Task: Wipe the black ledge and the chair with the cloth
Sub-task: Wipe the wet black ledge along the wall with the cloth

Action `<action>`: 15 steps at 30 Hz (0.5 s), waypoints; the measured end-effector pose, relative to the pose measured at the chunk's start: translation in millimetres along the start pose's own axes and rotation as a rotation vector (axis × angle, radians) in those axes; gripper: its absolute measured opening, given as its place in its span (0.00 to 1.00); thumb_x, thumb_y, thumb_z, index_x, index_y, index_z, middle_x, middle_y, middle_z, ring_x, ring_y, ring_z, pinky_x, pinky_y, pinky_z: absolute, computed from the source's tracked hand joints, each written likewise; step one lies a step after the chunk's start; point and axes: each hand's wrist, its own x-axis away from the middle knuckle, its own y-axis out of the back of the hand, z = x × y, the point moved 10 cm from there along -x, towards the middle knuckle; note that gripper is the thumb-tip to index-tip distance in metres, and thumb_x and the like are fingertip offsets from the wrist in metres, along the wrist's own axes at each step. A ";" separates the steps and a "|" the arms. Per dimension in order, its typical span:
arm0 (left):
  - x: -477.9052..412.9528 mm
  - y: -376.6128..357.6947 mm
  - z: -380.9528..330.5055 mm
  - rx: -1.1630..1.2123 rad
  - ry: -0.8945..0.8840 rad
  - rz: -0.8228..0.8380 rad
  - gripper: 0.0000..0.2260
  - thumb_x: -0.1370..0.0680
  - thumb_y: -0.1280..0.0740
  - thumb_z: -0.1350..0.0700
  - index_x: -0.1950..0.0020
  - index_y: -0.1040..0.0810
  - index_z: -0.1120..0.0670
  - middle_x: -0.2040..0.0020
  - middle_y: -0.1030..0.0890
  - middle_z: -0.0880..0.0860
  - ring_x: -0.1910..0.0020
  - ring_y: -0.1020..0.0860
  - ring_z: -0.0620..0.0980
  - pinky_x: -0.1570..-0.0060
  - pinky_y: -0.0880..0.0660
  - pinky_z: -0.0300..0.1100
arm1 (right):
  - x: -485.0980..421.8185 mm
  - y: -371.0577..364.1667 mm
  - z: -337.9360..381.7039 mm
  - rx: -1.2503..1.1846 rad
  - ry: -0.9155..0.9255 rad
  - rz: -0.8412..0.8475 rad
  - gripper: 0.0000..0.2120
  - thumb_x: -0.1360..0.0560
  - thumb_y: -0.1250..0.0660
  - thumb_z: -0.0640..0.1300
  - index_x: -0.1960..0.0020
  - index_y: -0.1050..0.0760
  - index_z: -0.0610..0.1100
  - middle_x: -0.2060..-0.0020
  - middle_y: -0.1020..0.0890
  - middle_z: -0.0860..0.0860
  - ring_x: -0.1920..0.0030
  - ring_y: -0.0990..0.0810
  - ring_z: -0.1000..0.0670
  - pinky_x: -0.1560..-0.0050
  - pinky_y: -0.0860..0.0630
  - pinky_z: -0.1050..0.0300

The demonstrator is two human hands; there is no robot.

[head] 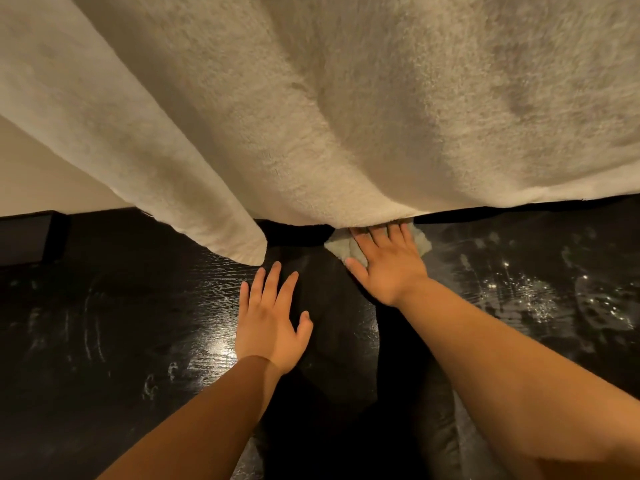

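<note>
Glossy black ledge (121, 306) runs left to right across the lower frame. I see the cloth (421, 241) at centre, pressed flat under my right hand (388, 268), fingers straight and nearly together, tips at the hem of the cream blanket (346, 116); my left hand (273, 323) rests lower-left, fingers spread, empty

The right hand (388, 268) lies flat on a small pale crumpled cloth (423, 241) at the far side of the glossy black wood-grain ledge (121, 306), its fingers (393, 233) reaching the hem of a thick cream fleecy blanket (346, 116) hanging behind. The left hand (270, 323) is spread over the ledge, nearer and to the left.
</note>
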 end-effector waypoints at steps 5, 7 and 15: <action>0.7 -0.2 0.1 0.008 -0.003 -0.007 0.33 0.22 0.42 0.39 0.17 0.38 0.45 0.15 0.45 0.51 0.15 0.51 0.56 0.18 0.52 0.60 | 42.3 -8.7 19.9 -0.076 0.054 0.008 0.34 0.18 0.60 0.66 0.16 0.52 0.52 0.17 0.51 0.47 0.18 0.59 0.38 0.21 0.65 0.39; 0.6 -0.9 1.0 0.004 -0.002 -0.005 0.33 0.22 0.42 0.39 0.17 0.39 0.45 0.15 0.46 0.51 0.15 0.51 0.56 0.18 0.52 0.60 | 63.5 -16.4 27.7 -0.080 0.113 0.025 0.32 0.17 0.59 0.64 0.16 0.51 0.54 0.17 0.52 0.48 0.18 0.62 0.40 0.21 0.65 0.39; 0.4 -0.8 1.5 0.000 0.006 -0.005 0.33 0.22 0.42 0.39 0.17 0.38 0.45 0.15 0.45 0.51 0.15 0.51 0.56 0.18 0.52 0.59 | -7.3 -1.8 -17.2 0.044 0.013 0.073 0.35 0.22 0.58 0.67 0.19 0.42 0.55 0.23 0.34 0.45 0.25 0.41 0.35 0.22 0.53 0.36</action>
